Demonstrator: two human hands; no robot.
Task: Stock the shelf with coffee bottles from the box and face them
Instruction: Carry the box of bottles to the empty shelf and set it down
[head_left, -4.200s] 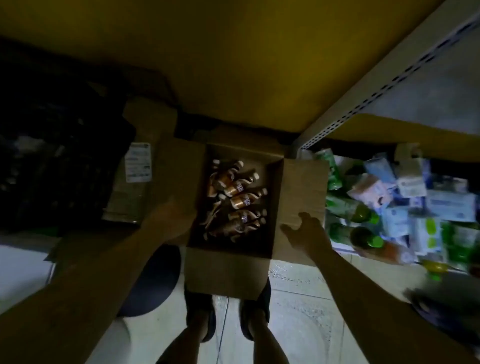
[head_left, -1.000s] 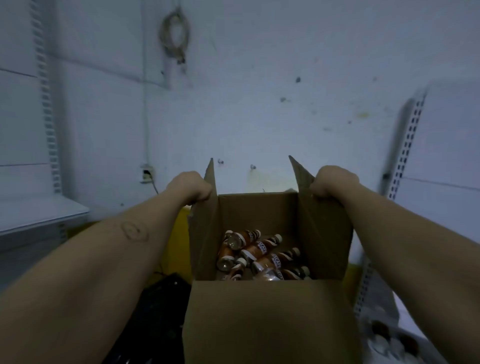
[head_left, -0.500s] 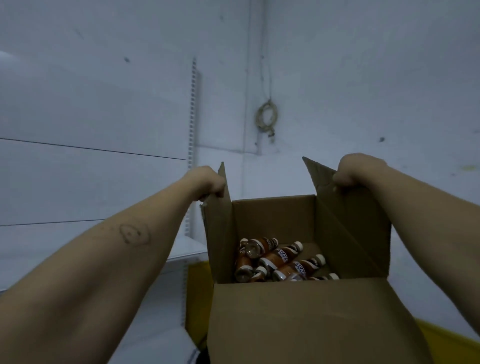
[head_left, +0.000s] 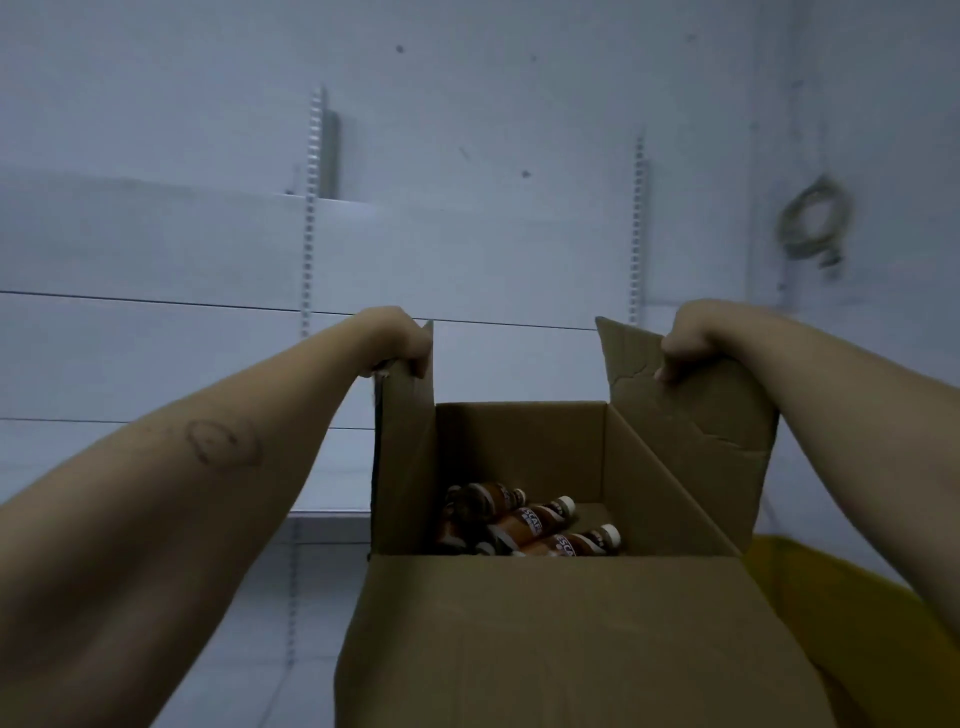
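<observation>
Coffee bottles (head_left: 530, 530) lie on their sides in the bottom of the open cardboard box (head_left: 545, 649). They are brown with white caps and piled against one another toward the left of the floor. I make out three or four, and the near wall of the box hides any others.

Both hands have hold of the box by its side flaps. The left hand (head_left: 397, 338) has its fingers curled over the top edge of the left flap (head_left: 408, 441), which stands nearly upright. The right hand (head_left: 696, 335) is closed the same way over the top edge of the right flap (head_left: 691, 431), with a fingertip showing on the inner face. That flap leans outward and is creased, with a tear partway down its right side. The near flap hangs down toward me. I cannot tell whether the bottom of the box rests on anything.

A small drawn mark (head_left: 223, 441) shows on the left forearm.

Behind the box is a pale wall with two slotted uprights, one on the left (head_left: 310, 208) and one further right (head_left: 635, 228). A light shelf board (head_left: 332, 527) juts out low on the left, just beside the box's left wall. A coiled cable (head_left: 813, 223) hangs on the wall at the upper right, well apart from the box. A yellow surface (head_left: 831, 597) shows low on the right, behind the box's corner.
</observation>
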